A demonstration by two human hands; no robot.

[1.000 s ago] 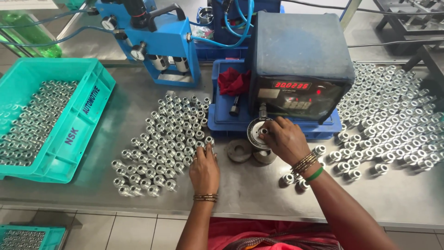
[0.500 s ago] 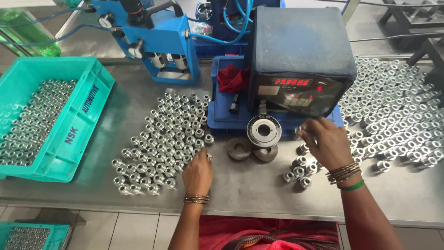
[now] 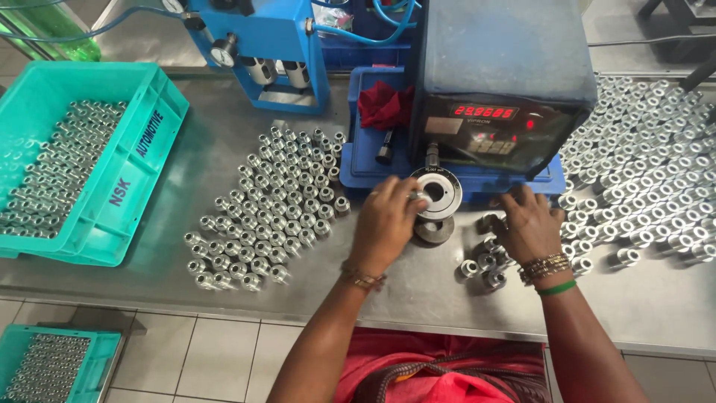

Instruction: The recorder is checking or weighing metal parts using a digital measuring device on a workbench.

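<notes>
Metal bushings (image 3: 265, 213) stand in rows left of centre on the steel surface (image 3: 418, 291). At centre, the left hand (image 3: 388, 224) pinches one bushing against the ring gauge (image 3: 436, 192). Right hand (image 3: 531, 224), fingers curled, grips loose bushings.

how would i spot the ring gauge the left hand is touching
Find the dark box with the red digit display at the back of the steel table. Just below its front sits a round metal ring gauge, with the left hand at its left edge. Unlike the small silver sleeves around, it is a wide flat disc with a dark bore.
</notes>
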